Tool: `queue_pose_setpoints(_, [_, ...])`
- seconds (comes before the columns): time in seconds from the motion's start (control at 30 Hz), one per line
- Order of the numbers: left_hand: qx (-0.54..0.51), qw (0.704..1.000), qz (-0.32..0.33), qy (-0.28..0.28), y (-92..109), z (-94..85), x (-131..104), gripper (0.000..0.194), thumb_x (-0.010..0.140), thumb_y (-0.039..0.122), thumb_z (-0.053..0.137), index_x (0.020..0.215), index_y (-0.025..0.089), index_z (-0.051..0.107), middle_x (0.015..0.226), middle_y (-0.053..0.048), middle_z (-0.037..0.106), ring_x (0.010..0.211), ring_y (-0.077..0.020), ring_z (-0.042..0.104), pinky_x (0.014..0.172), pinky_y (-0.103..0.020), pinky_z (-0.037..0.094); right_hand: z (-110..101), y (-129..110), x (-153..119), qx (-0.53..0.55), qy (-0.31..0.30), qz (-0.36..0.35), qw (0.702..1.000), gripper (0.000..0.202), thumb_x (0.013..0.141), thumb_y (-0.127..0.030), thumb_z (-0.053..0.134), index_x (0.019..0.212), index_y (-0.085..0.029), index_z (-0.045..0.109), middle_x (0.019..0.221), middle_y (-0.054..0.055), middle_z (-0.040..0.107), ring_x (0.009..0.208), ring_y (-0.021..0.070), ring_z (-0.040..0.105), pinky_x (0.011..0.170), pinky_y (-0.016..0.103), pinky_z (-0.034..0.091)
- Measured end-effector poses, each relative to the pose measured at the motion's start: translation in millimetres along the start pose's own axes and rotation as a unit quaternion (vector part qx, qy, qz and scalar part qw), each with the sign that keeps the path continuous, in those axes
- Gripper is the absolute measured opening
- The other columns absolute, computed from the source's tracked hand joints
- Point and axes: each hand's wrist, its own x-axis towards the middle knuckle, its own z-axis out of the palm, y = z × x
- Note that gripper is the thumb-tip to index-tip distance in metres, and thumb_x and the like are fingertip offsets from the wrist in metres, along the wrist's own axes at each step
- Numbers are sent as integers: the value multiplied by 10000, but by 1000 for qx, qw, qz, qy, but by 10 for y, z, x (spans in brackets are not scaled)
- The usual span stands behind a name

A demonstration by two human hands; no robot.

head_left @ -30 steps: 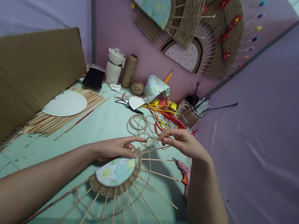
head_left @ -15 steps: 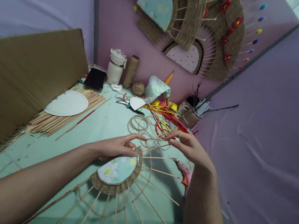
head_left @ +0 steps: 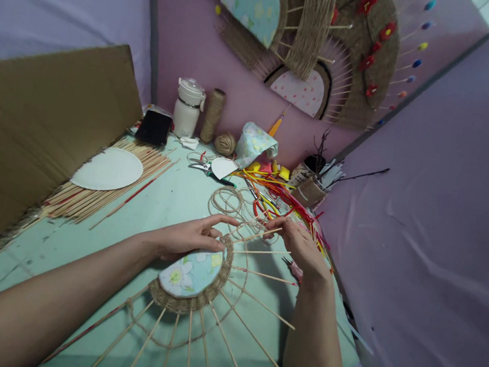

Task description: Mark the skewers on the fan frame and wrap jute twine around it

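Note:
A half-round fan-like weave [head_left: 185,306] lies on the table, with flowered blue fabric [head_left: 192,274] in its middle, a twine-woven rim and thin wooden sticks [head_left: 264,275] spreading out from it. My left hand [head_left: 198,239] grips its upper end, thumb on the fabric and index finger stretched towards the top sticks. At the outer ends of those sticks my right hand [head_left: 296,246] is closed, its fingertips pinching twine beside a stick. A loose ring of twine [head_left: 168,346] crosses the sticks. More twine [head_left: 225,200] lies coiled just beyond my hands.
A glue gun [head_left: 295,269] lies partly behind my right forearm. Pruning shears [head_left: 215,175], coloured stems [head_left: 284,194], a twine ball [head_left: 225,143] and a white jar [head_left: 188,109] stand farther back. Left are wooden sticks [head_left: 82,205], a white oval [head_left: 110,169] and a cardboard sheet [head_left: 52,113].
My right hand has moved slightly left and its fingers have come in behind the top stick ends, nearer my left hand. The left hand keeps its hold on the weave.

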Motion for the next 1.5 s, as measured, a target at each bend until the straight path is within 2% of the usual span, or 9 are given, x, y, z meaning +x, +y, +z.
queue_pose_setpoints(0.17, [5,1000,19,6,44,1,-17,633,761,263,693,1337,268,430,800,33,537,583,-68,485,500,-178,346,87,5,-68,161,-109,86,977,519,900,-633,392,914,-199,677,912,105,718,910,238,678,841,400,531])
queue_pose_setpoints(0.27, [0,1000,21,4,42,0,-18,648,757,274,697,1344,277,422,831,24,549,605,-78,504,518,-188,363,138,9,-28,229,-101,108,962,536,849,-662,467,984,-191,683,1161,137,664,1108,282,610,798,413,561])
queue_pose_setpoints(0.43, [0,999,30,10,24,-11,-15,647,772,294,691,1351,292,403,863,23,542,610,-75,490,521,-194,354,158,136,107,205,123,108,965,457,775,-636,581,968,-228,660,1173,96,646,1045,257,632,732,373,569])
queue_pose_setpoints(0.53, [16,1000,27,5,15,-15,-7,631,790,294,669,1357,289,390,828,33,516,576,-67,449,508,-200,322,103,132,99,12,233,80,969,405,781,-545,608,967,-190,670,1057,122,671,945,263,632,722,390,539])
queue_pose_setpoints(0.63, [56,998,33,5,-5,-13,14,597,798,282,653,1343,269,410,754,54,457,561,-64,388,511,-206,280,77,-87,25,-198,346,-14,917,320,831,-437,577,969,-164,672,1012,139,667,870,247,608,764,396,491])
queue_pose_setpoints(0.7, [81,996,36,4,-23,-11,30,586,802,278,641,1341,261,412,743,57,442,574,-71,365,529,-216,273,123,-319,-25,-254,320,-111,906,247,868,-366,559,1006,-187,658,1033,116,663,887,233,606,747,363,478])
queue_pose_setpoints(0.8, [102,994,39,2,-45,-10,48,589,805,283,626,1348,264,399,759,51,451,599,-85,364,555,-231,281,271,-623,-61,-312,108,-200,923,172,894,-288,581,1042,-231,647,1050,67,685,980,217,610,852,359,438])
queue_pose_setpoints(0.87, [109,993,45,-3,-53,-14,54,585,808,281,619,1348,268,394,756,53,441,608,-91,360,565,-236,283,371,-714,-54,-349,41,-197,915,151,881,-277,628,1027,-244,648,1029,41,704,986,218,614,862,364,406])
queue_pose_setpoints(1.5, [161,986,43,-18,-125,-39,83,472,819,309,612,1245,215,430,722,64,374,614,-98,306,559,-246,260,575,-639,23,-433,19,-213,876,79,895,-245,628,826,-214,654,834,9,675,904,210,548,817,365,274])
